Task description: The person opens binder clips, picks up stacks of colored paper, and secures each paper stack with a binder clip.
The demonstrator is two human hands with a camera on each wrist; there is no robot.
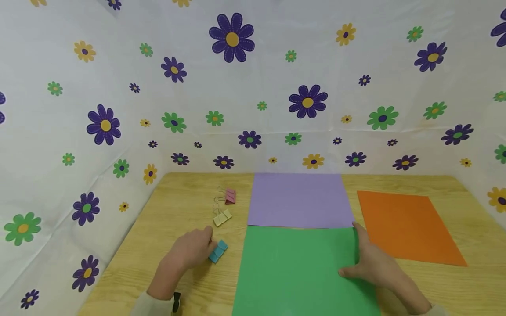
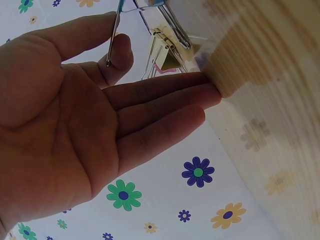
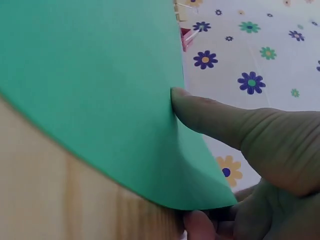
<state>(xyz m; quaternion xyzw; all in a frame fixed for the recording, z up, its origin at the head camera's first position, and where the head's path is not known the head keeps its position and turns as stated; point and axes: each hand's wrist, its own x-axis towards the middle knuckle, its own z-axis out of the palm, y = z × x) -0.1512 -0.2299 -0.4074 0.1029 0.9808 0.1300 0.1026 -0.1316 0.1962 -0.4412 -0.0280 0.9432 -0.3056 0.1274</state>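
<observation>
My left hand [image 1: 189, 249] pinches a wire handle of the blue binder clip [image 1: 218, 251] between thumb and index finger. Its other fingers stretch out with their tips at the table in the left wrist view. A green sheet of paper [image 1: 300, 272] lies at the front of the table. Along its right side my right hand [image 1: 377, 263] grips the sheet, thumb [image 3: 210, 112] on top and fingers under the edge. There the green paper [image 3: 110, 100] bends up slightly. Beyond the blue clip sit a pale yellow binder clip [image 1: 222, 217] and a pink binder clip [image 1: 230, 196].
A purple sheet [image 1: 298, 199] lies flat behind the green one, their edges meeting. To the right is an orange sheet [image 1: 409, 228], turned at a slight angle. The wood-grain table [image 1: 174, 210] is bounded by a white flowered cloth [image 1: 269, 79] behind and at both sides.
</observation>
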